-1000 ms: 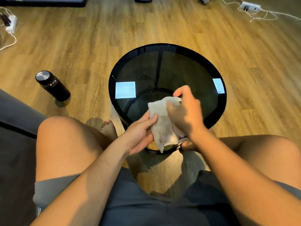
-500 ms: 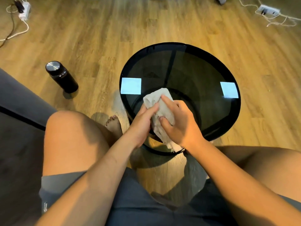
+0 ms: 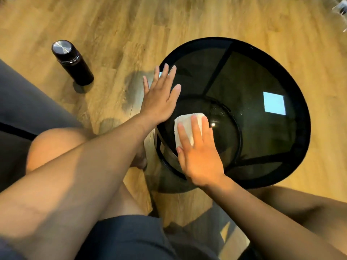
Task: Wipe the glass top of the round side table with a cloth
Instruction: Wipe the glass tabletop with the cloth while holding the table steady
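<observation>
- Where the view begins at far left, a grey upholstered seat fills the edge, with the person's bare left knee just in front of it.
- Black flask with a brushed-steel lid stands upright on the wood-plank floor, well apart from the table.
- Left hand: fingers straight and spread, holding nothing. It lies over the table's left rim, fingertips above the glass; cannot tell whether it touches.
- White cloth, folded into a small pad, lies on the glass near the table's near-left part.
- Right hand: flat, fingers straight, laid on top of the cloth with the palm at the near rim; no curl round the fabric.
- Round side table: black rim, smoked glass top, dark frame bars visible through it. Pale specks on the glass just right of the cloth.
- Bright rectangular reflection on the glass's right side.
- White cable on the floor at top right.
</observation>
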The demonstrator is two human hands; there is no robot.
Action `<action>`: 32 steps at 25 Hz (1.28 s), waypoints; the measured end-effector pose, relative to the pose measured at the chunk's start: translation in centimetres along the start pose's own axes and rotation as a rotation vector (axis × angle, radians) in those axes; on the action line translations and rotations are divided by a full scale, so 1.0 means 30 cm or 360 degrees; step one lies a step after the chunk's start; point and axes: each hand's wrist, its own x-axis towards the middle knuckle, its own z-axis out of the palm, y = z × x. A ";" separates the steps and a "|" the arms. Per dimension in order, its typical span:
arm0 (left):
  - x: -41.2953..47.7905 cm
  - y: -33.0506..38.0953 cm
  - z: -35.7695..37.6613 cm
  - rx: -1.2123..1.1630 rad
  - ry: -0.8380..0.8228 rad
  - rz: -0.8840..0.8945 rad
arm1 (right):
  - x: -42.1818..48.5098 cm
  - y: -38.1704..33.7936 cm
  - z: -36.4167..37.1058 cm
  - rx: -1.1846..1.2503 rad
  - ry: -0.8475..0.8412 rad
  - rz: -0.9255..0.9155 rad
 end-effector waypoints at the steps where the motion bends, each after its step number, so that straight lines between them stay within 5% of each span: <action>1: 0.018 0.000 0.007 -0.0010 0.0011 0.0016 | 0.033 -0.009 -0.004 0.0030 -0.0001 0.0018; 6: 0.006 -0.026 0.031 -0.0024 0.0075 0.0154 | 0.316 0.027 -0.005 0.0420 0.0200 0.0038; 11: -0.003 -0.012 0.027 -0.0017 0.0091 0.0212 | 0.746 0.154 -0.019 -0.0162 0.0051 0.0077; 17: 0.006 -0.022 0.039 0.0001 0.0144 0.0138 | 0.935 0.150 -0.089 0.0104 0.0228 0.0425; 20: -0.002 -0.001 0.019 0.0009 0.0156 0.0145 | 0.812 0.125 -0.074 -0.0061 -0.0001 0.0246; 25: -0.023 0.026 0.001 0.0071 0.0130 0.0200 | 0.312 0.084 -0.076 0.0382 0.0093 0.0105; 29: -0.013 0.016 0.005 0.0096 0.0171 0.0168 | -0.149 0.107 -0.019 0.0296 0.0071 0.0003; 32: -0.019 0.014 0.009 -0.0025 0.0198 0.0172 | -0.221 0.112 0.001 0.0344 0.0092 0.0020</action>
